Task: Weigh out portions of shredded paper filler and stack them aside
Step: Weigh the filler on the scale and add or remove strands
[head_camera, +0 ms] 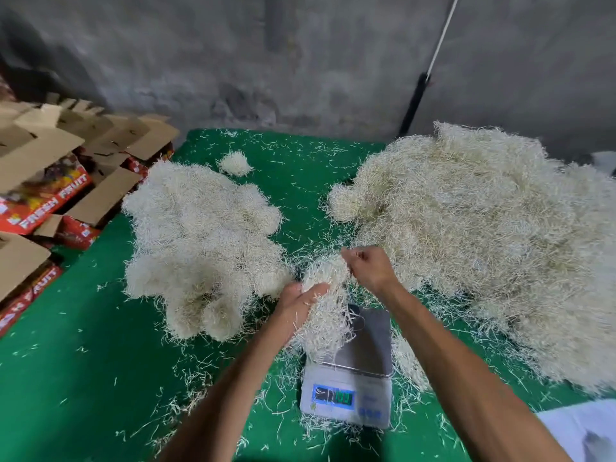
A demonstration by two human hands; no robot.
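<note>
A bare green lane [300, 181] runs between the left pile [200, 245] and right pile [483, 245]; boxes [50, 181] crowd the left edge.

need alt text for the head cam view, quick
Two bare hands, left hand and right hand, hold a clump of shredded paper over a digital scale on a green table. Weighed portions lie left, the bulk pile right, and printed fruit cartons at far left.

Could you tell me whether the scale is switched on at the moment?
On: the scale has a lit blue display showing green digits, too blurred to read.
</note>
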